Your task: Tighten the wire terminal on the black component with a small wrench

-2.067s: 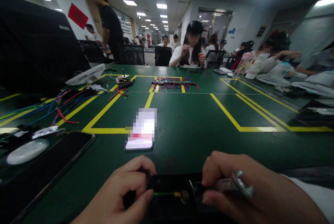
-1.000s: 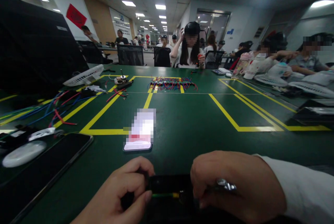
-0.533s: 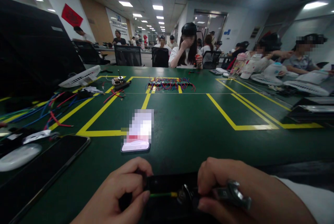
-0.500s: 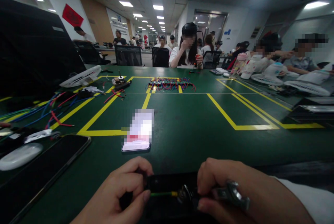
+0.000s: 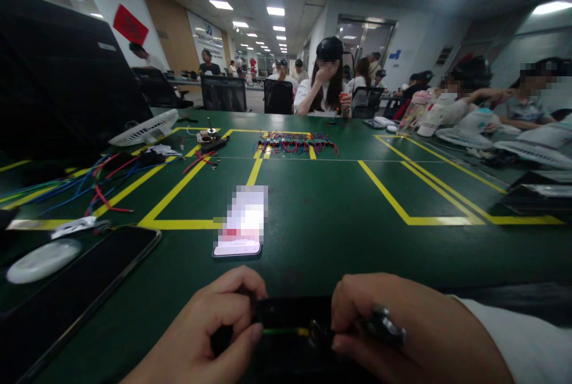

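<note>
My left hand (image 5: 214, 318) is closed in a pinch at the lower middle, with its thumb and forefinger on a thin green-yellow wire (image 5: 286, 331). The wire runs right to a small shiny metal ring (image 5: 316, 333), which is dark and blurred. My right hand (image 5: 393, 318) is closed around a silver metal tool with a jaw-like end (image 5: 383, 325), which sticks out behind the fingers. Its fingertips are just right of the ring; whether they touch it is too dark to tell. A black object (image 5: 295, 309) lies under and between both hands.
A lit phone (image 5: 236, 248) lies ahead on the green table (image 5: 313, 217). To the left are a dark tablet-like slab (image 5: 102, 271), a white mouse (image 5: 44, 260) and loose wires (image 5: 105, 193). A wire bundle (image 5: 295, 142) lies farther off, before a seated person (image 5: 326, 86).
My right hand has shifted slightly left and turned, so less of the metal tool shows. My left hand keeps its pinch. The whole view has moved a little.
</note>
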